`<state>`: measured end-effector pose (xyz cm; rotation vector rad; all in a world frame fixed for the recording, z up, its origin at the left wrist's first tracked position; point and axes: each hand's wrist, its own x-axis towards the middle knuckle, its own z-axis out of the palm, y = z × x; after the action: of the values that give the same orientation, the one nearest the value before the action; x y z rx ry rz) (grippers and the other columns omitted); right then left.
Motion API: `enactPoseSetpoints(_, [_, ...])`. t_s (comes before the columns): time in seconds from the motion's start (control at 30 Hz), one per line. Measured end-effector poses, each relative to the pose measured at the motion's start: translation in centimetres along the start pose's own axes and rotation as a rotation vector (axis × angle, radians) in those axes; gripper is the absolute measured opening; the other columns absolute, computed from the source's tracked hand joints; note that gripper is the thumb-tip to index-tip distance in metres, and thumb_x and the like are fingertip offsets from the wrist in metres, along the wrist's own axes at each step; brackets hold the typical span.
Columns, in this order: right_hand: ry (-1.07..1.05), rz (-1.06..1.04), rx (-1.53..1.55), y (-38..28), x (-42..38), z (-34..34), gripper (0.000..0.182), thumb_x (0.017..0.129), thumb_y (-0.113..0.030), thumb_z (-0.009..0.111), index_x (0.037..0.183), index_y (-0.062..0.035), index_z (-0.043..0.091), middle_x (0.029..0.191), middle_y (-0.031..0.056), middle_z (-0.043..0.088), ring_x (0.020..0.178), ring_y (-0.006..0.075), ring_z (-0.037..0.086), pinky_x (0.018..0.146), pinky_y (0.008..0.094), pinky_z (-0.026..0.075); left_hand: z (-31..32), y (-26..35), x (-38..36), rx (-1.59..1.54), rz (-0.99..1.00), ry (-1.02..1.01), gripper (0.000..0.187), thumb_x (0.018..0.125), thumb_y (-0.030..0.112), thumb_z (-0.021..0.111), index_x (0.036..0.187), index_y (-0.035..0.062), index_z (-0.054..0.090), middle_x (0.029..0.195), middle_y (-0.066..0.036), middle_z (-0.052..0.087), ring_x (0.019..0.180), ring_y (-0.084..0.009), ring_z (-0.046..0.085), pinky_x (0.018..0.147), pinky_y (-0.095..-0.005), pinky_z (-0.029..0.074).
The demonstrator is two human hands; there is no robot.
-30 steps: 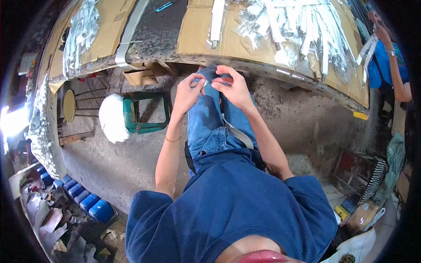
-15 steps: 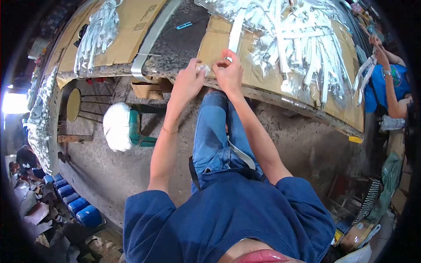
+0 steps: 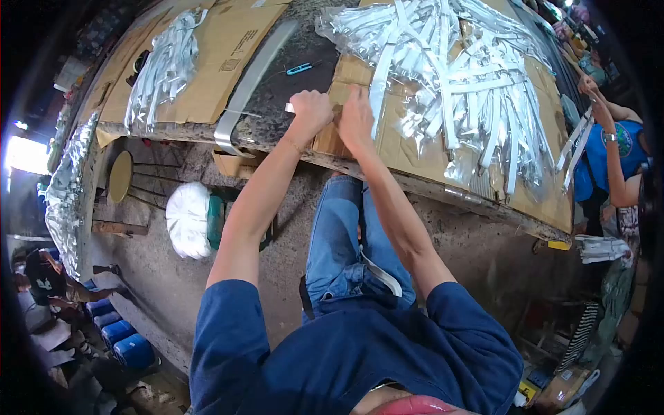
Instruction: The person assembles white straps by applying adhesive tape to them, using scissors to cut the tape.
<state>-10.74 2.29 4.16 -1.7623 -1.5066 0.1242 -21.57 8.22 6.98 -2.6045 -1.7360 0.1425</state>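
Note:
My left hand (image 3: 312,111) is closed in a fist above the table's near edge. A short white strap end (image 3: 290,108) sticks out on its left side. Close beside it, my right hand (image 3: 355,117) is also closed, with its fingers curled down over the cardboard (image 3: 349,71); what lies inside them is hidden. A long white strap (image 3: 380,83) runs down from the pile along the right side of this hand. That pile of white straps in clear plastic (image 3: 477,90) covers the cardboard to the right.
A small blue cutter (image 3: 299,69) lies on the dark tabletop beyond my hands. More wrapped straps (image 3: 164,69) rest on the left cardboard. A grey band (image 3: 259,76) crosses the table. Below stand a white-covered stool (image 3: 188,220) and blue drums (image 3: 133,349). Another person (image 3: 615,152) handles straps at right.
Both hands have moved forward over the table and closed more tightly, the left also turning knuckles-up. The view has shifted slightly. Someone at the far left now shows more.

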Motion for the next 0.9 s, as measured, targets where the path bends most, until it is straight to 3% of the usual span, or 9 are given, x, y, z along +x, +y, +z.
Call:
enactPoseSetpoints(0.1, [0.134,-0.095,-0.045,0.2,0.3,-3.2,0.055,0.076,-0.006,0.073,0.124,0.0038,0.049,0.111,0.0205,0.057,0.082,0.0369,0.065,0.074,0.0449,0.054,-1.3,0.2,0.2,0.053,0.027,-0.042,0.034,0.082,0.039,0.064,0.094,0.0090,0.075,0.102,-0.015,0.072,0.095,-0.0314,0.070,0.075,-0.0419,0.057])
enactPoseSetpoints(0.17, [0.056,0.106,0.553,1.3,-0.1,-6.5,0.037,0.084,-0.010,0.071,0.117,0.0023,0.060,0.103,0.0141,0.064,0.083,0.0248,0.065,0.075,0.0335,0.053,-1.4,0.3,-0.4,0.060,0.047,-0.055,0.034,0.082,0.039,0.064,0.092,0.0074,0.073,0.100,-0.015,0.072,0.093,-0.0318,0.070,0.075,-0.0432,0.056])
enactPoseSetpoints(0.3, [0.008,0.287,0.670,5.0,-5.2,-12.9,0.020,0.090,-0.012,0.068,0.105,0.0010,0.068,0.095,0.0075,0.067,0.085,0.0142,0.063,0.075,0.0274,0.051,0.6,1.5,-3.1,-0.022,0.058,0.077,0.043,0.082,0.044,0.065,0.103,0.0055,0.067,0.097,-0.016,0.070,0.096,-0.0338,0.068,0.082,-0.0463,0.052])
enactPoseSetpoints(0.4, [-0.006,0.288,0.677,7.6,-9.9,-15.1,0.016,0.091,-0.010,0.066,0.102,0.0011,0.070,0.092,0.0061,0.066,0.087,0.0127,0.063,0.074,0.0249,0.050,2.7,1.8,-6.1,-0.058,0.077,0.353,0.040,0.084,0.039,0.066,0.104,0.0041,0.063,0.100,-0.017,0.068,0.102,-0.0337,0.064,0.090,-0.0465,0.047])
enactPoseSetpoints(0.47, [-0.008,0.269,0.598,8.6,-12.4,-16.3,0.015,0.092,-0.009,0.065,0.101,0.0021,0.070,0.088,0.0047,0.066,0.082,0.0111,0.062,0.073,0.0222,0.048,2.9,2.7,-9.0,-0.124,0.051,0.864,0.034,0.084,0.027,0.070,0.106,0.0025,0.060,0.099,-0.016,0.065,0.102,-0.0331,0.060,0.097,-0.0478,0.041])
enactPoseSetpoints(0.53, [-0.033,0.363,0.647,9.1,-14.4,-17.2,0.014,0.092,-0.007,0.065,0.100,0.0025,0.070,0.088,0.0043,0.066,0.080,0.0101,0.061,0.072,0.0213,0.048,3.7,4.1,-12.5,-0.375,-0.030,0.914,0.026,0.082,0.015,0.071,0.102,-0.0003,0.061,0.092,-0.016,0.064,0.092,-0.0341,0.061,0.092,-0.0453,0.046])
enactPoseSetpoints(0.67, [-0.081,0.473,0.742,9.3,-16.6,-17.1,0.013,0.091,-0.001,0.065,0.102,0.0034,0.070,0.085,0.0030,0.065,0.074,0.0070,0.058,0.068,0.0206,0.047,11.7,8.7,-18.0,-1.264,-0.479,0.279,0.020,0.083,0.001,0.066,0.103,-0.0029,0.067,0.099,-0.013,0.069,0.093,-0.0199,0.064,0.085,-0.0339,0.050])
enactPoseSetpoints(0.8, [-0.112,0.480,0.746,8.3,-16.5,-17.4,0.023,0.088,0.002,0.066,0.111,0.0017,0.068,0.085,0.0023,0.065,0.074,0.0064,0.058,0.068,0.0201,0.047,17.5,11.5,-15.1,-1.855,-0.478,0.397,0.024,0.080,0.001,0.069,0.104,-0.0040,0.067,0.099,-0.010,0.070,0.094,-0.0185,0.064,0.088,-0.0318,0.048])
enactPoseSetpoints(0.9, [-0.150,0.425,0.708,6.9,-15.1,-18.5,0.035,0.088,0.002,0.067,0.122,-0.0003,0.061,0.084,0.0016,0.065,0.074,0.0064,0.058,0.069,0.0204,0.048,18.5,10.0,-13.8,-1.784,-0.242,0.256,0.032,0.082,0.002,0.069,0.112,-0.0059,0.063,0.101,-0.009,0.070,0.095,-0.0181,0.063,0.091,-0.0311,0.046])
